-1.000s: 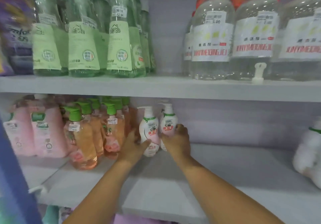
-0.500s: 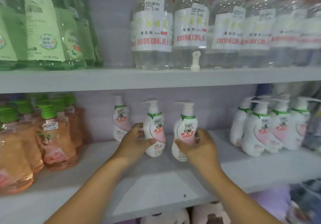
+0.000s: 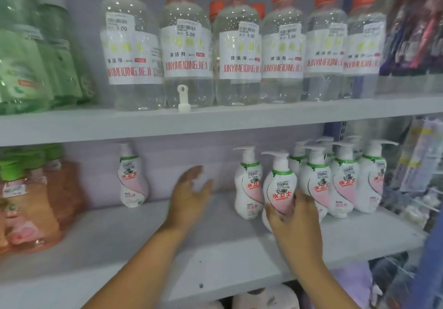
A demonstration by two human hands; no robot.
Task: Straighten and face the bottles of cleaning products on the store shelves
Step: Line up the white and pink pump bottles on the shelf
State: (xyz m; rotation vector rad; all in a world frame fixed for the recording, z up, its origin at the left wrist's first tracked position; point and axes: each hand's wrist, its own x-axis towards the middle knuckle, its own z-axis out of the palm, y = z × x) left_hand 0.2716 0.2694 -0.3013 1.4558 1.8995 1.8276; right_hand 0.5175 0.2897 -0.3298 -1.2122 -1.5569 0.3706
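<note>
Gripping a pump bottle (image 3: pixel 279 188), the right hand (image 3: pixel 296 220) is lining it up with its row (image 3: pixel 335 184); the left hand (image 3: pixel 189 193) is hovering wide, holding nothing.

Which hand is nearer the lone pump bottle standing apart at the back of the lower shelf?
Left. The left hand hovers open just right of the lone pump bottle; the right hand grips another pump bottle farther right.

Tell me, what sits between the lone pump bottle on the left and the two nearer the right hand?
Only the open left hand, hovering over bare shelf in the head view.
</note>
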